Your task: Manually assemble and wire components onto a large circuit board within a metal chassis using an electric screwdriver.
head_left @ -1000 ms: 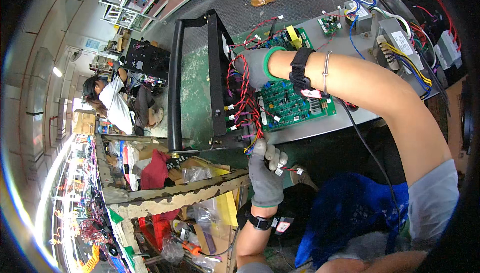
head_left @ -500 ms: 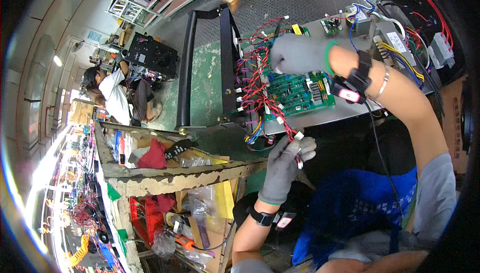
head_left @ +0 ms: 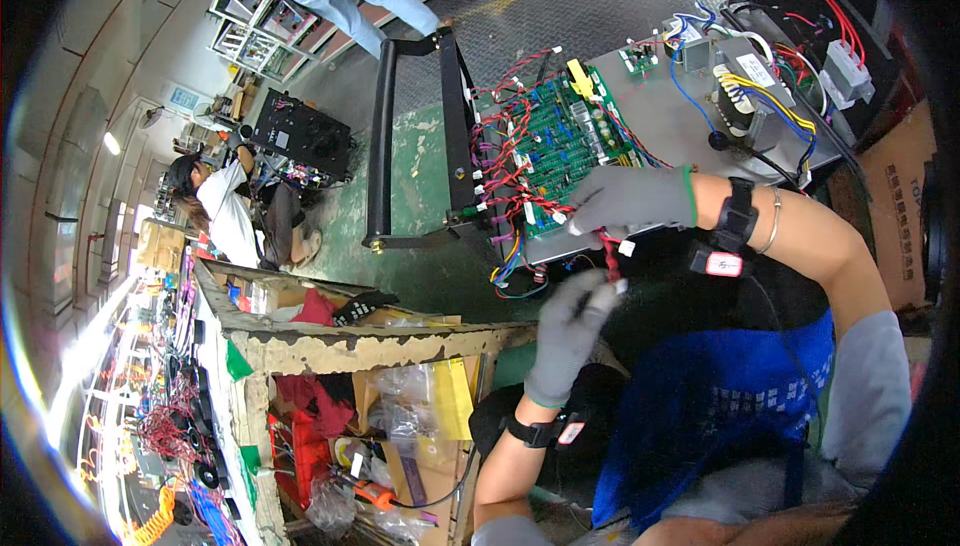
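My left hand (head_left: 570,338), in a grey work glove, pinches a bundle of twisted red-and-black wires (head_left: 612,260) with small white plugs, just off the metal plate's near edge. Over the near corner of the green circuit board (head_left: 560,152), my gloved right hand (head_left: 632,199) has its fingers closed at the end of a red-and-black wire (head_left: 545,207). That hand hides part of the bundle. More twisted red wires with white plugs run along the board's left side, beside the black frame with a round bar (head_left: 381,146).
The metal plate (head_left: 665,106) carries a transformer (head_left: 738,106) and more cables at right. A worn bench (head_left: 380,351) with shelves holding bags and tools stands at lower left. A blue crate (head_left: 700,426) is near my legs. One person crouches at left; another stands at the back.
My right hand has moved from above the middle of the board toward its near corner, close to the left hand. My left hand keeps the wire bundle. The person behind has shifted left.
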The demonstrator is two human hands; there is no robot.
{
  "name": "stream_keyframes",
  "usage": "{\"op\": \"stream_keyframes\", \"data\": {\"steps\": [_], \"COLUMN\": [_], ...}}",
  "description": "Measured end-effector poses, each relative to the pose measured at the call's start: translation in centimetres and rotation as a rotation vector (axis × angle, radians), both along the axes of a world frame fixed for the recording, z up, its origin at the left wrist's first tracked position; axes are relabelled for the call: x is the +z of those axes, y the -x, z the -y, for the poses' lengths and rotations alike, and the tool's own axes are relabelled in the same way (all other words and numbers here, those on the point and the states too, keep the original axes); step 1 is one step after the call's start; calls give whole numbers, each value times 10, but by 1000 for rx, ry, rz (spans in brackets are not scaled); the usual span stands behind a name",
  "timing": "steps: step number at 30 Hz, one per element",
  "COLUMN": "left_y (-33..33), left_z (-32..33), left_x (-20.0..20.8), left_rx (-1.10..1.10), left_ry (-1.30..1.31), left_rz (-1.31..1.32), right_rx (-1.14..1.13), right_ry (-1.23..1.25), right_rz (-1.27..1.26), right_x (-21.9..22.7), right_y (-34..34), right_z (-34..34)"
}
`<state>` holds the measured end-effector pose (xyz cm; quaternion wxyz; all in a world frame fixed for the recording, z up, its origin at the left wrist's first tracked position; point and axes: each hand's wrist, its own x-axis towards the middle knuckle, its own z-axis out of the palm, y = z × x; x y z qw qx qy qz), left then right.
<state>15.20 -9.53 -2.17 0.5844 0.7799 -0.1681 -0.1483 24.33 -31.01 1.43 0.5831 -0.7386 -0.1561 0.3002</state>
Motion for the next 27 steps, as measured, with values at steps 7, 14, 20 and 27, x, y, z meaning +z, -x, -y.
{"op": "stream_keyframes", "data": {"steps": [7, 14, 20, 27], "left_y": [-13, -31, -11, 2], "left_z": [-41, -65, -53, -17], "left_x": [-21, -46, -24, -8], "left_rx": [764, 504, 308, -160], "left_ry": [-9, -313, -2, 160], "left_rz": [268, 85, -443, -444], "right_rx": [47, 41, 50, 203], "right_ry": [-54, -69, 34, 59], "right_rz": [-185, -171, -32, 97], "right_x": [16, 17, 3, -6], "right_y": [11, 19, 15, 9], "right_z": [17, 14, 23, 16]}}
